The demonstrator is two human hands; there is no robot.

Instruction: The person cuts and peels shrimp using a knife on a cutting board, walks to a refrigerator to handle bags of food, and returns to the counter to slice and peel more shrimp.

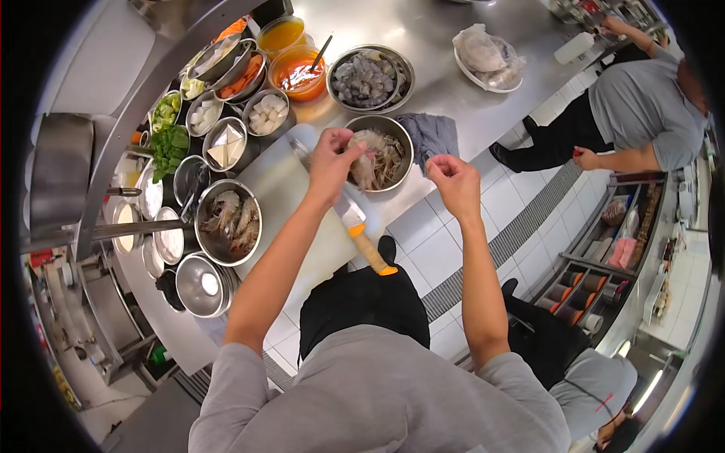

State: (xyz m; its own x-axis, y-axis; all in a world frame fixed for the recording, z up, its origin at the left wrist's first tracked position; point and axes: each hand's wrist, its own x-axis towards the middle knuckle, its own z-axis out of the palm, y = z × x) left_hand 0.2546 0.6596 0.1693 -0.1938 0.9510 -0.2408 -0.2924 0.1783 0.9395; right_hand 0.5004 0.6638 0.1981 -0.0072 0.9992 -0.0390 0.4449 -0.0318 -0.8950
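Note:
My left hand is closed, thumb and fingers pinching a pale shrimp over a steel bowl. Brownish shrimp heads and shells lie inside that bowl. To its right, my right hand is raised with its fingertips pinched together; whatever they hold, if anything, is too small to name. Under my left forearm, a knife with a tan and orange handle rests on the white cutting board. Whole shrimp fill part of another steel bowl on the left.
Peeled grey shrimp sit in a bowl behind, beside a grey cloth. Tubs of orange sauce and bowls of cut vegetables crowd the left. A plastic bag lies farther back. Co-workers stand at right.

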